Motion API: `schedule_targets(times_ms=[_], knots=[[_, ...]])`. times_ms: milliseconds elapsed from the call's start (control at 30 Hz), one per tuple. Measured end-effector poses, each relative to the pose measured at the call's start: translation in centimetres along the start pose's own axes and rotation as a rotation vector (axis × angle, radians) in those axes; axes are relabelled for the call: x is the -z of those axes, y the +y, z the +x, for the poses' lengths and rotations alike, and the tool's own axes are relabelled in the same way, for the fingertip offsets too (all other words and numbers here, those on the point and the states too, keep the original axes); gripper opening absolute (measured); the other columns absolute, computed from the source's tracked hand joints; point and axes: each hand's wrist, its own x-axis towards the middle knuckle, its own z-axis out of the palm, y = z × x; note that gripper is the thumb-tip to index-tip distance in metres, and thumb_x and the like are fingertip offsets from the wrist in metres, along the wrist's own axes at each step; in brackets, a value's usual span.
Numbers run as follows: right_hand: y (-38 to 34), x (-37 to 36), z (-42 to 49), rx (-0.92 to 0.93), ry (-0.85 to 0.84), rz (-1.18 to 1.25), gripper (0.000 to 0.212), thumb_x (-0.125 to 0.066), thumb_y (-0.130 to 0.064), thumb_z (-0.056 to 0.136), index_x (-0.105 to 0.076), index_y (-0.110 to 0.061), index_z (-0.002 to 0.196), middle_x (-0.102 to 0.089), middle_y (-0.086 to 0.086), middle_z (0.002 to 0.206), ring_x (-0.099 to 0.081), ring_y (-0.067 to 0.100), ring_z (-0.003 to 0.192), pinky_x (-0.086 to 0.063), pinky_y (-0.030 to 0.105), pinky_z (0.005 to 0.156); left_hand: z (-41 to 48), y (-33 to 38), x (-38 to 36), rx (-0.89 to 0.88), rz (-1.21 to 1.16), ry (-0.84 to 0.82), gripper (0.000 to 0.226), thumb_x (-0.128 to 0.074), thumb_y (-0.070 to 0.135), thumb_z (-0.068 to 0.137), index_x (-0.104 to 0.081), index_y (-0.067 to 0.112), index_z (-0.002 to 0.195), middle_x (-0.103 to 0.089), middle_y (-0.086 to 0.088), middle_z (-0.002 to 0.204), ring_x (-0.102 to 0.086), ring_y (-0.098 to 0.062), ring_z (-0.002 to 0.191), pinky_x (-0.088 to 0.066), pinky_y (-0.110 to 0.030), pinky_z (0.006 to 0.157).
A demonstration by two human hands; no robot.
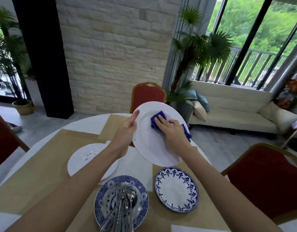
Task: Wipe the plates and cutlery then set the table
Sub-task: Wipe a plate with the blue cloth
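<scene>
Plate (pixel 154 148) is tilting above the surface (pixel 139 166), long axis running upper-left to lower-right; left grip (pixel 126 131) is holding its rim, right grip (pixel 172 129), fingers straight, is pressing cloth (pixel 153 126).

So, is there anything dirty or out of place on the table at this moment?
Yes. The white plate lying on the table has small dark specks, so it looks unwiped. The held plate also shows one dark speck near its left edge. The cutlery is heaped on a patterned plate.
</scene>
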Motion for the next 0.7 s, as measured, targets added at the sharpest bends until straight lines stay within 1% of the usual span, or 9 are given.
schedule_targets(times_ms=[100,167,233,300,367,433,533,600,700], knots=[[-2.4,-1.9,-0.8,0.18,0.024,0.096,0.068,-0.068,0.001,0.078,-0.046,-0.015,0.141,-0.047,0.005,0.145,-0.052,0.039,0.105,-0.042,0.04,0.094,0.3,0.2,-0.1,-0.007,-0.018,0.016,0.043,-0.03,0.019,0.104,-0.035,0.038,0.143,-0.06,-0.001,0.117,-0.061,-0.009,0.081,-0.052,-0.019,0.05],[-2.4,-2.7,-1.9,0.271,-0.08,0.158,0.065,-0.063,0.01,0.077,-0.051,-0.013,0.137,-0.053,0.004,0.14,-0.056,0.034,0.101,-0.035,0.027,0.095,0.6,0.4,0.7,-0.017,-0.022,0.087,0.044,-0.029,0.017,0.104,-0.036,0.04,0.141,-0.061,0.002,0.104,-0.06,-0.011,0.077,-0.052,-0.022,0.048],[-0.6,-2.7,-2.9,0.309,-0.131,0.129,0.071,-0.057,0.019,0.07,-0.056,-0.015,0.132,-0.057,0.002,0.135,-0.056,0.032,0.097,-0.035,0.027,0.092,0.7,0.6,1.7,-0.015,-0.006,0.128,0.045,-0.029,0.017,0.104,-0.036,0.042,0.141,-0.061,0.003,0.089,-0.057,-0.012,0.068,-0.052,-0.025,0.047],[1.6,-2.4,-3.2,0.299,-0.04,0.006,0.067,-0.062,0.016,0.058,-0.068,-0.016,0.117,-0.068,0.002,0.119,-0.061,0.034,0.078,-0.052,0.04,0.071,0.6,0.7,2.2,-0.012,0.019,0.124,0.045,-0.03,0.018,0.104,-0.036,0.042,0.141,-0.061,0.004,0.083,-0.056,-0.011,0.063,-0.051,-0.024,0.046],[3.0,-1.0,-2.5,0.136,0.048,-0.124,0.051,-0.075,0.002,0.057,-0.073,-0.018,0.104,-0.071,0.001,0.11,-0.063,0.035,0.068,-0.051,0.042,0.049,0.1,0.7,1.9,-0.019,0.03,0.081,0.045,-0.032,0.018,0.103,-0.035,0.041,0.142,-0.062,0.006,0.086,-0.057,-0.009,0.062,-0.05,-0.023,0.044],[2.4,0.4,-1.0,-0.072,0.071,-0.163,0.049,-0.075,-0.006,0.075,-0.065,-0.021,0.12,-0.059,-0.003,0.133,-0.06,0.038,0.094,-0.049,0.048,0.068,-0.2,0.5,0.9,-0.012,0.017,0.033,0.044,-0.034,0.019,0.103,-0.035,0.04,0.142,-0.065,0.007,0.096,-0.06,-0.007,0.063,-0.052,-0.024,0.045],[0.4,0.8,0.4,-0.085,0.033,-0.066,0.054,-0.03,-0.017,0.098,-0.025,-0.029,0.15,-0.017,-0.011,0.159,-0.031,0.032,0.13,-0.026,0.044,0.104,-0.3,0.2,-0.7,0.029,-0.069,-0.045,0.042,-0.033,0.019,0.103,-0.037,0.036,0.142,-0.061,-0.002,0.125,-0.06,-0.006,0.073,-0.05,-0.017,0.047],[-0.3,0.6,0.6,-0.03,0.063,-0.05,0.066,-0.034,-0.01,0.095,-0.011,-0.035,0.151,-0.003,-0.013,0.16,-0.02,0.026,0.136,-0.022,0.044,0.106,-0.5,0.1,-1.3,0.036,-0.127,-0.092,0.042,-0.032,0.018,0.104,-0.039,0.035,0.142,-0.06,-0.002,0.128,-0.062,-0.007,0.078,-0.049,-0.017,0.047],[0.4,0.6,1.3,-0.309,0.222,0.011,0.073,-0.037,-0.004,0.092,-0.011,-0.037,0.151,-0.002,-0.009,0.161,-0.02,0.026,0.136,-0.026,0.045,0.103,-0.6,0.1,-1.6,-0.007,-0.114,-0.114,0.042,-0.033,0.018,0.104,-0.04,0.038,0.139,-0.054,-0.002,0.136,-0.062,-0.018,0.103,-0.056,-0.028,0.073]])
